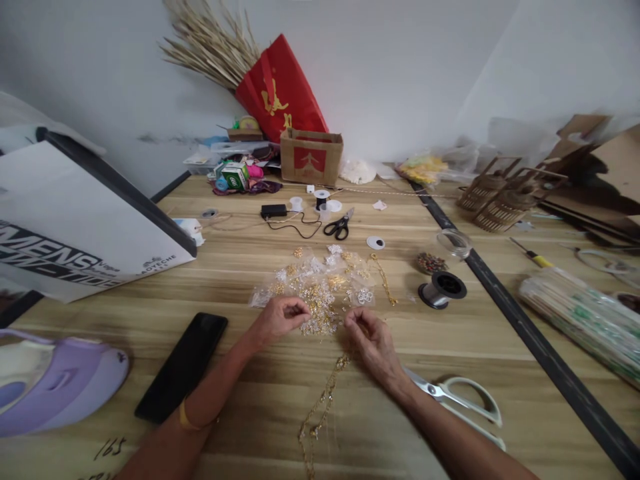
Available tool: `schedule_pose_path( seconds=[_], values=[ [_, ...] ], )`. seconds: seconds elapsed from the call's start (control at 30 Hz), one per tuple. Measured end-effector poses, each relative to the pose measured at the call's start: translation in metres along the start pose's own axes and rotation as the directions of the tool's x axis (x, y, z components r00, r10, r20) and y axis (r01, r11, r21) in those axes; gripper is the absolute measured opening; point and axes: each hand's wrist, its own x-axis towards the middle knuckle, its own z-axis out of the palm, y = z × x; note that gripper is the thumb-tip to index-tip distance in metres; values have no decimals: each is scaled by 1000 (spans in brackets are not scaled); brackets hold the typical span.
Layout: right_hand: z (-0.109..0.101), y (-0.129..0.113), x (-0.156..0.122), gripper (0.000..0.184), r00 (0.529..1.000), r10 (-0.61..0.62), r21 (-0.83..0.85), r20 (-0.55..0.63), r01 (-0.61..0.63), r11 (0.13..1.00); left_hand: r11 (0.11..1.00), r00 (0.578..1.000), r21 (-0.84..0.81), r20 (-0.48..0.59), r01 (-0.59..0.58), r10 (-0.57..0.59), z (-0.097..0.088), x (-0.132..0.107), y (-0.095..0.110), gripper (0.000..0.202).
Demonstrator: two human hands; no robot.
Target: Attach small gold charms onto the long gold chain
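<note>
Gold chain (315, 432) is lying at six o'clock; the left hand (281, 315) and right hand (371, 339) are showing narrow pinches — whether holding anything, one cannot tell. Loose small pieces (321, 308) are sitting between them, toward twelve; a brushing knuckle is likely risking scatter, slack chain inviting tangles.

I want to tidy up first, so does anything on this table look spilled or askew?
Small gold and clear pieces lie loose in a heap between the left hand and right hand, possibly spread deliberately. Behind, the red bag tilts sharply sideways.
</note>
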Motion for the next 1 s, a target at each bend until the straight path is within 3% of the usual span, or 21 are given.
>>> schedule_pose_path(
  seconds=[0.2,0.47,0.67,1.0],
  values=[
    [-1,-5,-6,17,981,-193,-134,9,192,972,951,996,-298,29,84,-79,13,3,4,22],
    [2,0,-13,10,896,-427,-213,123,444,870,876,990,-460,46,142,-136,32,-2,5,22],
    [4,-2,-15,9,872,-470,-233,139,490,840,820,984,-553,1,149,-178,44,-12,4,15],
    [5,-3,-16,9,867,-476,-256,149,499,828,773,978,-606,43,188,-204,48,-16,-1,14]
  ],
)
